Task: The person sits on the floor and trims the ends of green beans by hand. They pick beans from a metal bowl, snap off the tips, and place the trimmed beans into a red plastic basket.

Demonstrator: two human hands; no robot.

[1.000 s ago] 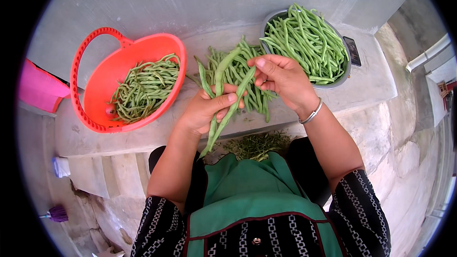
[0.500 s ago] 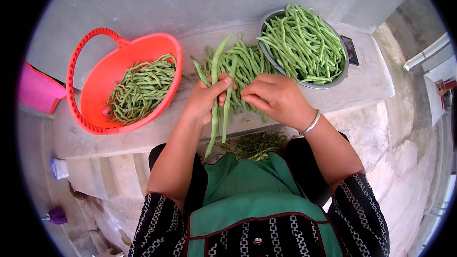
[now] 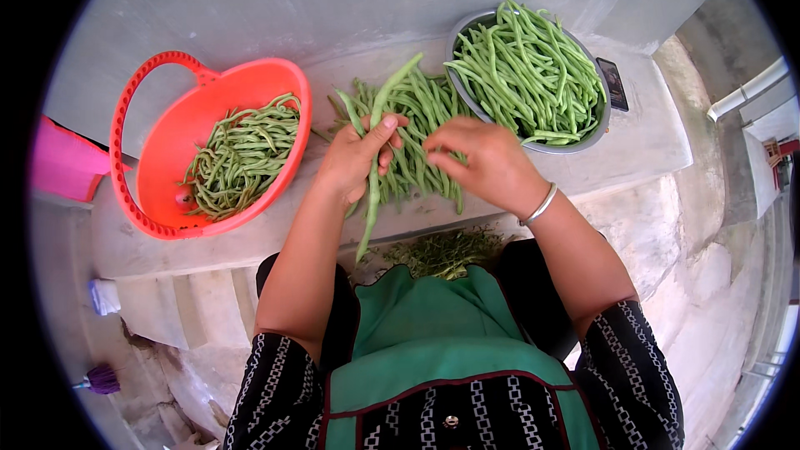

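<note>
My left hand (image 3: 358, 154) is closed around a long green bean (image 3: 372, 200), which slants from above the thumb down past the wrist. A second green bean (image 3: 351, 113) sticks out above the same hand. Just to the right, my right hand (image 3: 487, 154) has its fingers curled in over the bean pile; whatever is between the fingertips, if anything, is too small to see. Under and behind both hands lies a loose pile of green beans (image 3: 429, 108) on the concrete ledge (image 3: 292, 242).
At left, a red plastic basket (image 3: 162, 171) holds thinner beans and a small round reddish thing (image 3: 184, 196). A grey basin (image 3: 575, 148) heaped with long green beans (image 3: 533, 75) stands back right, beside a dark phone (image 3: 612, 85). Bean trimmings (image 3: 446, 252) lie below the ledge's front edge.
One bean that hung from my left hand's fingers no longer shows there. My right hand has shifted slightly, its fingertips a little higher. The view has moved slightly.
</note>
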